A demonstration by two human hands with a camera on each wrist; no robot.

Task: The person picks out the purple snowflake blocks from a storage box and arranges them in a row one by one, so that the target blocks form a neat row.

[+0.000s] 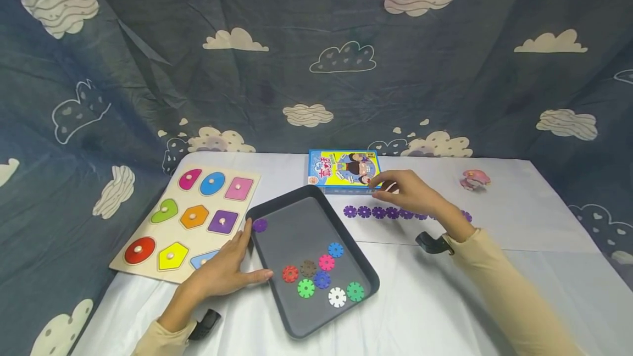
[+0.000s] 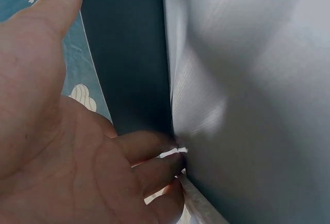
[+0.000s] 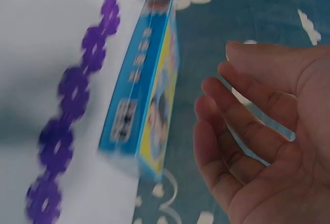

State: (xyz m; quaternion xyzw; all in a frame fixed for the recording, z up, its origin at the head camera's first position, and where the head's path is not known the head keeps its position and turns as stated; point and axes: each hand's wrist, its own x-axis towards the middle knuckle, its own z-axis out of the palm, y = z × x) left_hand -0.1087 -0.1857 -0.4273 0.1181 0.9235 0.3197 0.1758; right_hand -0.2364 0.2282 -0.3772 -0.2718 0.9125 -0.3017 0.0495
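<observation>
My left hand (image 1: 222,271) rests against the left side of a dark grey tray (image 1: 292,224), its thumb lying over the rim. In the left wrist view, the fingertips (image 2: 172,167) touch the tray's outer wall. My right hand (image 1: 412,194) hovers above a row of purple notched plastic discs (image 1: 378,212), near the front of a card game box (image 1: 344,172). In the right wrist view its fingers (image 3: 247,131) are loosely bent with nothing between them. Inside the tray lie a single purple disc (image 1: 259,225) at the upper left and several discs in other colours, including a red one (image 1: 290,274).
A wooden shape puzzle board (image 1: 170,235) with knobbed pieces lies left of the tray. A small pink toy (image 1: 476,178) stands at the back right of the white-covered table (image 1: 524,213). Behind the table hangs a dark cloud-print cloth (image 1: 277,87).
</observation>
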